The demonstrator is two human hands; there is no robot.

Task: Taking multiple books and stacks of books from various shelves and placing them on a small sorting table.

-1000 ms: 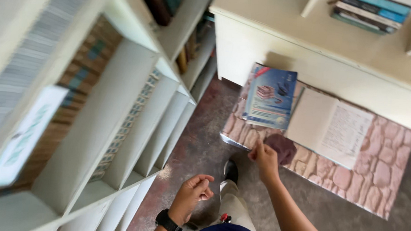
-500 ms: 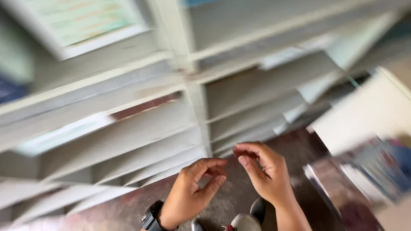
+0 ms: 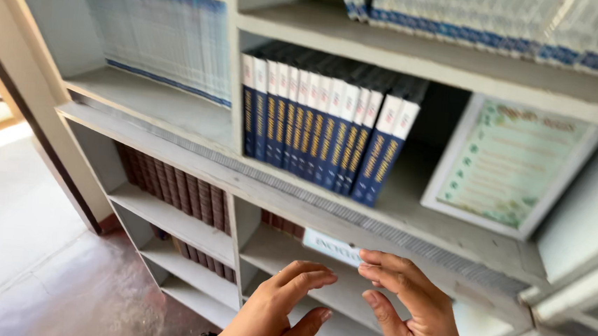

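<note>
Your fingers [image 3: 305,277] are spread and loose on both sides, grasping nothing; the left hand [image 3: 271,317] and right hand [image 3: 411,313] hover close together, palms facing, just in front of the shelf edge [image 3: 276,194]. Nearest them is a small white label [image 3: 332,246] on that edge. Above stands a row of blue-and-white books [image 3: 322,131], leaning right. They look stiff, fairly heavy, smooth-covered; take one by pinching its spine near the middle. A framed sheet [image 3: 509,165] leans beside them.

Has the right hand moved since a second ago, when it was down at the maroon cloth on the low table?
Yes. The right hand has left the table, out of view now, and is raised empty before the bookshelf, close beside the left hand.
</note>
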